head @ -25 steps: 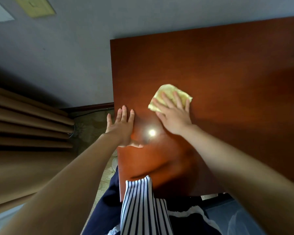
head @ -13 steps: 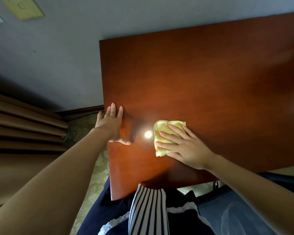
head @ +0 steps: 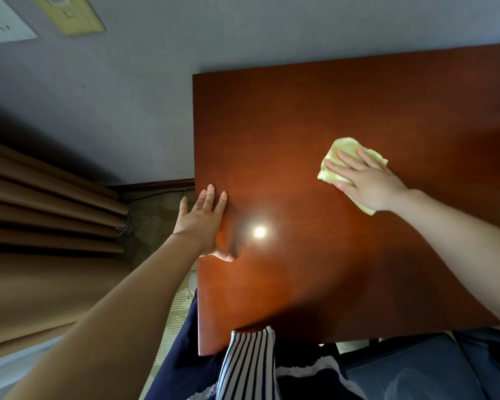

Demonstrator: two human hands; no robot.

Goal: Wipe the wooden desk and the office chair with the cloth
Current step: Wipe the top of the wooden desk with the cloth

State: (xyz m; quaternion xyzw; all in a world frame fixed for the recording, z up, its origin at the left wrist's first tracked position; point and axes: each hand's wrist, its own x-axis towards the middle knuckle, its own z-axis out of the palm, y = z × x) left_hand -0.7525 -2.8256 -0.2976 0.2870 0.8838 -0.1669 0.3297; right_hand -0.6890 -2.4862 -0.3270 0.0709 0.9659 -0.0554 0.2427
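I wipe the red-brown wooden desk (head: pixel 300 119), my right hand (head: pixel 368 184) flat on the yellow cloth (head: pixel 344 145), fingers spread; next, rub the far side

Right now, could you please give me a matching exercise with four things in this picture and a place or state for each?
Things:
1 cloth
2 left hand
3 right hand
4 curtain

Descriptions:
a flat on the left edge of the desk
b brown folds, left of the desk
c yellow, lying on the desk
d pressing on the cloth

Pairs: 1-c, 2-a, 3-d, 4-b
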